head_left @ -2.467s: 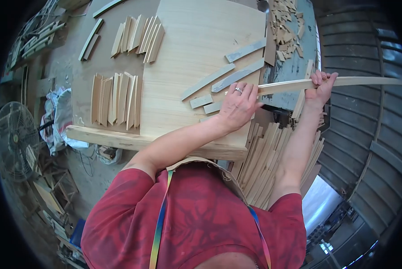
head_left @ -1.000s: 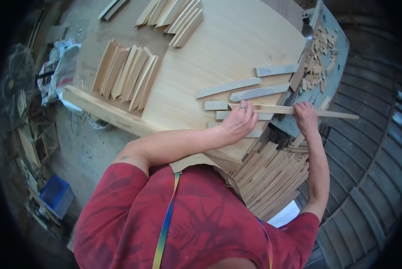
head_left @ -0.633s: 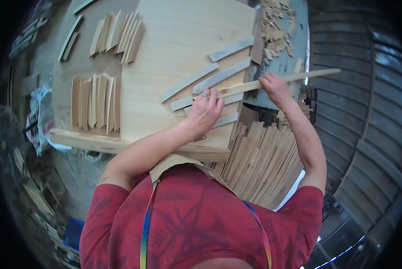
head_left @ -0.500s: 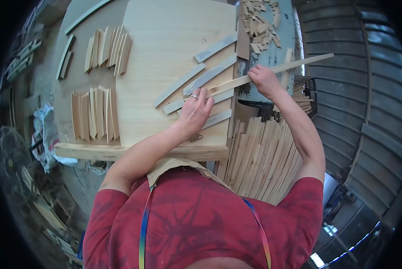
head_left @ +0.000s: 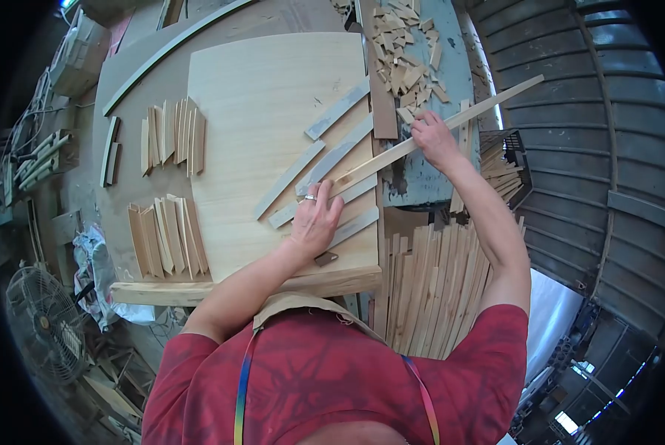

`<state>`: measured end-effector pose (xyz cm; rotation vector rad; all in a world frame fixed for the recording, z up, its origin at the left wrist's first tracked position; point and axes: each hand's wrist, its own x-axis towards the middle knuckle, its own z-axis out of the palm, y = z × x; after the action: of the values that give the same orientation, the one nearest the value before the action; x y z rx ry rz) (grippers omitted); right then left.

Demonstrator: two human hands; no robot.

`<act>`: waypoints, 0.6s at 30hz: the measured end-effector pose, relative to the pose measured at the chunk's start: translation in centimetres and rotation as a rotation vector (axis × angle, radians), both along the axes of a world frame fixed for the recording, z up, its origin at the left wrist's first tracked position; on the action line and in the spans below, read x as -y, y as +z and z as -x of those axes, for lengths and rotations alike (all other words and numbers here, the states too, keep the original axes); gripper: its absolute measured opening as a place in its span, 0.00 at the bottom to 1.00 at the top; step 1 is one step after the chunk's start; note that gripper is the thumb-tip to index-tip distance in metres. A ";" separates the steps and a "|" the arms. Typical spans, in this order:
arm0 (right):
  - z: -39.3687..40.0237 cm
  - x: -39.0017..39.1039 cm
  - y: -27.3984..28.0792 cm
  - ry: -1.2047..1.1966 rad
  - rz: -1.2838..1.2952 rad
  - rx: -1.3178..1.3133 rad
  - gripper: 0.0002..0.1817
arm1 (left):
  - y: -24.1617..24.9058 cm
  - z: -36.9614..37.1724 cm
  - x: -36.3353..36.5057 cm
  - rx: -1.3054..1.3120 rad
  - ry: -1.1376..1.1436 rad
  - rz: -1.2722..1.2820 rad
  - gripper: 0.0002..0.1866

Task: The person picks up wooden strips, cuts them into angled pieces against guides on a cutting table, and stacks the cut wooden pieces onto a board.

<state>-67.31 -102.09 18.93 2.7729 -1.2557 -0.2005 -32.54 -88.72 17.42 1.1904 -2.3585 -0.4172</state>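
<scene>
A long thin wooden strip [head_left: 495, 101] runs diagonally from the pale board [head_left: 251, 96] out past its right edge. My right hand [head_left: 434, 139] is closed around the strip near its middle, above the blue-green surface. My left hand [head_left: 316, 220], with a ring on one finger, presses at the strip's lower left end, its fingers bent over the wood; the exact fingertip contact is partly hidden. Several grey-faced wooden pieces [head_left: 340, 109] lie slanted on the board around my left hand. A small dark piece [head_left: 326, 259] rests near the board's front edge.
Bundles of short wooden pieces [head_left: 170, 236] stand on the left. Small offcuts [head_left: 406, 67] are heaped on the blue-green surface [head_left: 421, 185]. Many long strips [head_left: 440, 289] stand below it, beside a black crate [head_left: 521, 163]. A fan [head_left: 44, 322] stands at the lower left.
The camera view has shifted, so the bench appears lower. Both hands remain on the strip, with its lower left end still at my left hand.
</scene>
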 end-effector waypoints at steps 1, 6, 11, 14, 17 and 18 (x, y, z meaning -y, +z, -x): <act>-0.1 -0.1 0.2 -0.035 0.050 0.015 0.08 | -0.1 0.2 0.2 -0.001 0.000 0.006 0.07; 1.1 -3.4 -0.2 -0.486 0.296 0.217 0.08 | -0.5 0.2 0.0 0.034 0.003 -0.014 0.08; 7.6 -0.8 -2.8 -1.345 -0.290 1.433 0.08 | -1.1 0.3 -0.4 0.031 0.011 0.020 0.10; 9.6 1.7 -5.8 -1.371 -0.423 1.875 0.12 | -1.3 0.3 -0.5 0.032 0.023 0.051 0.12; 10.0 2.4 -6.9 -1.357 -0.441 1.984 0.13 | -1.6 0.4 -0.5 0.035 0.029 0.084 0.12; 10.2 2.4 -7.0 -1.360 -0.444 2.037 0.13 | -1.7 0.4 -0.6 0.033 0.029 0.083 0.12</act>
<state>-77.50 -104.46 11.89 0.6562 -2.9971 2.8236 -32.97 -88.13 15.70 1.2005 -2.3590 -0.2893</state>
